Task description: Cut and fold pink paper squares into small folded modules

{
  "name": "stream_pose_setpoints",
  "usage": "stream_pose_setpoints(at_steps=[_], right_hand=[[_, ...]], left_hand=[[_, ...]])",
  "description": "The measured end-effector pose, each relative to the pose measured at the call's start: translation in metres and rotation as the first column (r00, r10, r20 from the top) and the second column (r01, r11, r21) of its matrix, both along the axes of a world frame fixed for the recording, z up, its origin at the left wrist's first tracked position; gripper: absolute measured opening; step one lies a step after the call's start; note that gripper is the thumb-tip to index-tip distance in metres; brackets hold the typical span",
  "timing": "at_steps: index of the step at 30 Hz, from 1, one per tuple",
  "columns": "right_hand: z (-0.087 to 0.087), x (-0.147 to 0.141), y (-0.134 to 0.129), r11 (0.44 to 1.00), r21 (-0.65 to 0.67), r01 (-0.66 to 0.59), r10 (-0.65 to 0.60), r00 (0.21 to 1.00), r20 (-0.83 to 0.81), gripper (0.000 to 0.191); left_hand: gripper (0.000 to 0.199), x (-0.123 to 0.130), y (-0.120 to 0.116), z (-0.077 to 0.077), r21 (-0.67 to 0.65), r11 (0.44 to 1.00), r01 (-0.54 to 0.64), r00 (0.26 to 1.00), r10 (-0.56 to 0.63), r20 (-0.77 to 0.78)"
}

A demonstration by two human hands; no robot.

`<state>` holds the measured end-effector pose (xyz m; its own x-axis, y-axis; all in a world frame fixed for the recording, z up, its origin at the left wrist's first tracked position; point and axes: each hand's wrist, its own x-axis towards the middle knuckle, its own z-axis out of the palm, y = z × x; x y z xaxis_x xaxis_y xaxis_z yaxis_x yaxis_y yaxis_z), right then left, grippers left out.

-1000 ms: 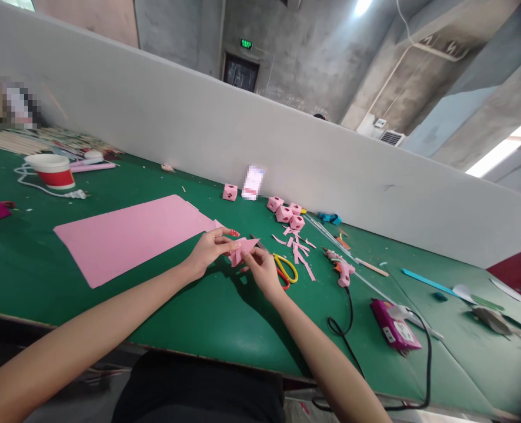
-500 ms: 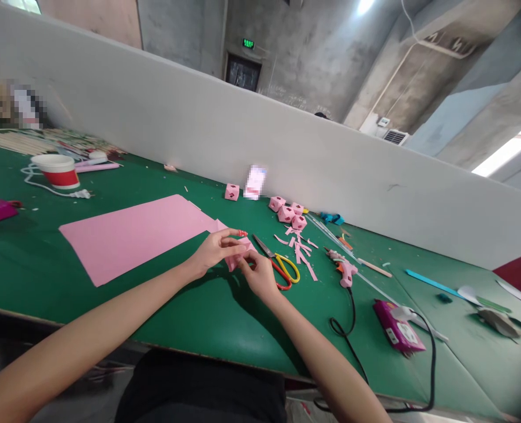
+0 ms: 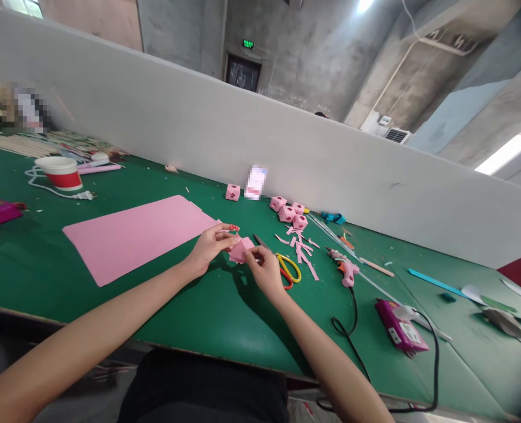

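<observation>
Between my two hands, above the green table, is a small folded piece of pink paper (image 3: 241,249). My left hand (image 3: 214,245) pinches its left side, with the index finger raised. On its right edge, the thumb and fingers of my right hand (image 3: 264,267) are closed. Just beyond the right hand lie scissors (image 3: 292,267) with yellow and red handles, partly hidden by it. A large pink sheet (image 3: 141,238) lies flat to the left. Several folded pink paper cubes (image 3: 287,212) with diamond-shaped holes sit further back, near pink paper strips (image 3: 302,251).
A pink glue gun (image 3: 347,271) lies to the right, its black cord running to a purple power strip (image 3: 401,328). A red and white paper cup (image 3: 62,173) stands at left. Behind the table rises a white partition (image 3: 190,117), with a phone (image 3: 255,182) leaning on it.
The pink paper between my hands has turned and shows a flatter face now. My hands have shifted slightly apart, the right one a little lower.
</observation>
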<state>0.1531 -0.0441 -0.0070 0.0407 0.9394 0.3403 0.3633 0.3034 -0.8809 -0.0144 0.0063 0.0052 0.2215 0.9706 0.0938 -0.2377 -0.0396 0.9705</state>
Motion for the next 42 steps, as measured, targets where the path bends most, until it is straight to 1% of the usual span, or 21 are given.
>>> stream_pose_setpoints(at_steps=[4,6,10,12,15,18,20,22,24,26,28,30,33,36,39,42], right_hand=[[0.005,0.003,0.000,0.999,0.018,0.043,-0.041,0.996,-0.079,0.024],[0.007,0.004,-0.001,0.999,0.030,0.042,-0.040,0.997,-0.072,0.022],[0.009,0.007,-0.001,0.998,0.053,-0.017,0.015,0.999,0.044,0.021],[0.008,0.007,-0.001,0.997,0.060,-0.040,0.035,0.996,0.086,0.020],[0.007,0.007,-0.001,0.997,0.068,-0.033,0.024,0.991,0.132,0.018],[0.006,0.008,-0.002,0.994,0.110,-0.021,-0.005,0.973,0.231,0.017],[0.007,0.010,-0.002,0.986,0.168,-0.006,-0.049,0.945,0.324,0.016],[0.007,0.011,-0.004,0.973,0.231,0.007,-0.102,0.909,0.403,0.014],[0.008,0.013,-0.005,0.961,0.278,0.007,-0.137,0.881,0.454,0.012],[0.009,0.014,-0.005,0.950,0.311,-0.001,-0.156,0.865,0.477,0.011],[0.009,0.016,-0.005,0.942,0.335,-0.002,-0.174,0.851,0.495,0.010],[0.009,0.017,-0.004,0.930,0.368,-0.022,-0.194,0.819,0.540,0.010],[0.008,0.019,-0.001,0.899,0.431,-0.078,-0.241,0.734,0.635,0.013],[0.006,0.019,0.002,0.873,0.473,-0.117,-0.286,0.664,0.691,0.015],[0.003,0.019,0.004,0.856,0.501,-0.128,-0.323,0.624,0.712,0.016],[0.002,0.019,0.006,0.853,0.510,-0.115,-0.344,0.611,0.713,0.015]], left_hand=[[0.046,-0.001,-0.003,0.003,0.023,1.000,0.013,0.998,-0.012,-0.063],[0.045,-0.001,-0.004,0.003,0.062,0.997,0.034,0.994,-0.028,-0.106],[0.045,0.000,-0.002,-0.006,0.150,0.986,0.077,0.985,-0.052,-0.166],[0.044,0.001,0.000,-0.010,0.192,0.978,0.084,0.978,-0.044,-0.205],[0.043,0.002,0.003,-0.012,0.244,0.967,0.078,0.963,-0.010,-0.269],[0.043,0.003,0.002,-0.011,0.242,0.966,0.091,0.957,-0.018,-0.289],[0.044,0.003,-0.001,-0.009,0.243,0.963,0.119,0.952,-0.041,-0.304],[0.043,0.003,-0.004,-0.008,0.296,0.946,0.129,0.932,-0.013,-0.362],[0.040,0.003,-0.008,-0.008,0.407,0.904,0.130,0.889,0.075,-0.451],[0.038,0.002,-0.010,-0.009,0.519,0.841,0.155,0.840,0.164,-0.517],[0.037,0.002,-0.011,-0.011,0.580,0.790,0.199,0.801,0.210,-0.561],[0.037,0.002,-0.011,-0.014,0.601,0.767,0.226,0.773,0.233,-0.589],[0.039,0.002,-0.012,-0.016,0.615,0.754,0.229,0.751,0.266,-0.605],[0.040,0.003,-0.014,-0.016,0.622,0.750,0.225,0.750,0.274,-0.602],[0.043,0.006,-0.015,-0.016,0.594,0.774,0.220,0.774,0.233,-0.589],[0.043,0.008,-0.014,-0.014,0.556,0.802,0.215,0.796,0.185,-0.576]])
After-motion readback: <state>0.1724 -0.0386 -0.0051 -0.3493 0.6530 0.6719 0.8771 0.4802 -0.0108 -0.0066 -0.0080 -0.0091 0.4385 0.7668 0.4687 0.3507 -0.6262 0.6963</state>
